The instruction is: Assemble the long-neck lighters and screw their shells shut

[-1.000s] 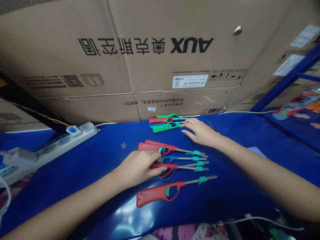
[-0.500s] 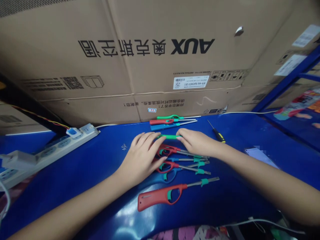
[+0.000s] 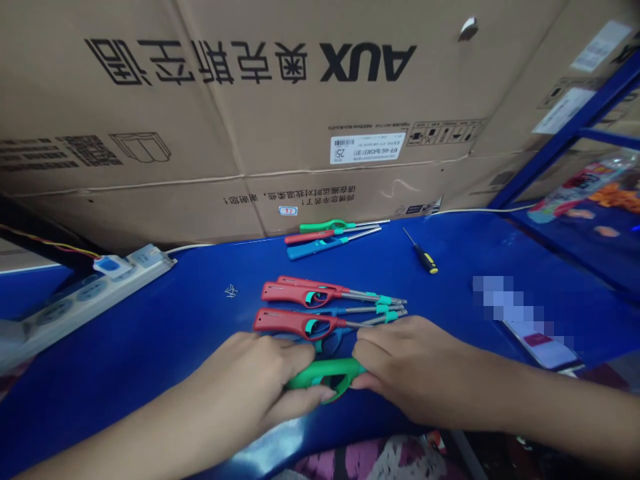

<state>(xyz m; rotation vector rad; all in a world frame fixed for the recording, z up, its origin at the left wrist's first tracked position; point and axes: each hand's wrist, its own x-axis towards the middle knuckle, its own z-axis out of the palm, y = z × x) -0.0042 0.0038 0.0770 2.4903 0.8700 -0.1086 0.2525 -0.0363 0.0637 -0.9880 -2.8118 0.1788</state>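
Low in the head view, a green long-nosed lighter (image 3: pixel 325 373) is held between my two hands. My left hand (image 3: pixel 270 370) is closed round its handle end, the thumb beside the trigger guard. My right hand (image 3: pixel 405 370) grips its other end, covering the nozzle. Just beyond my hands lie several red lighters (image 3: pixel 285 320) and blue lighters (image 3: pixel 330 341) in a pile, their metal nozzles pointing right. At the back, by the cardboard, a green lighter (image 3: pixel 320 227), a red lighter (image 3: pixel 307 237) and a blue lighter (image 3: pixel 315 248) lie side by side.
A screwdriver (image 3: pixel 423 253) lies on the blue tabletop (image 3: pixel 200 320), with small screws (image 3: pixel 231 291) to the left. The power strip (image 3: pixel 95 293) runs along the left side. A phone (image 3: pixel 545 343) lies at right, and a large cardboard box (image 3: pixel 280 140) stands behind.
Both hands have come from behind the pile to its near side, bringing the green lighter closer to me. The front red lighter is no longer visible. The camera view has shifted slightly.
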